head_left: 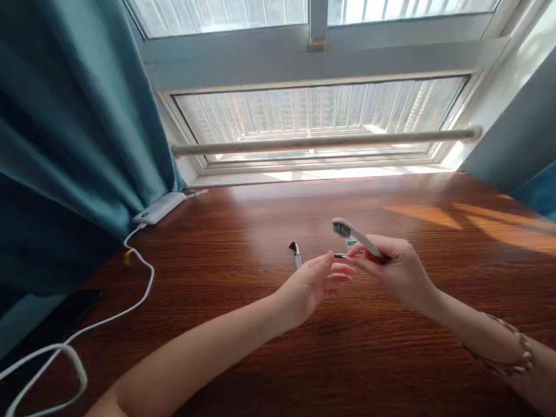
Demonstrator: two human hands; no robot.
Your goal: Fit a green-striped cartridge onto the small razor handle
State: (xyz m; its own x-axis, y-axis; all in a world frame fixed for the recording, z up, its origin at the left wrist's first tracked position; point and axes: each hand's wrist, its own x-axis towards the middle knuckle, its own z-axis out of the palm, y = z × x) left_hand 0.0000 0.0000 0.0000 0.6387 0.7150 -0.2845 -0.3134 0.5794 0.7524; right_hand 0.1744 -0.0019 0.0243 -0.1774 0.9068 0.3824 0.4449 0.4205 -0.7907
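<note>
My right hand [393,260] is closed around a white toothbrush [360,237] with dark bristles, its head pointing up and left. A small slim dark piece [340,256] bridges the fingertips of both hands. My left hand [315,284] pinches its left end between thumb and forefinger, the other fingers loosely curled. Just behind the right fingertips shows a small green and white item [353,244], mostly hidden. Beyond my left hand, a slim silver thing with a dark, bent head [296,253] lies on the table; my hand covers its near end.
The brown wooden table [243,231] reaches to a window with a horizontal rail [321,143]. At the left, a white power bank-like box [160,208] lies by the blue curtain [99,116], with a white cable [143,295] running towards me. A dark flat object [82,307] is at the left edge.
</note>
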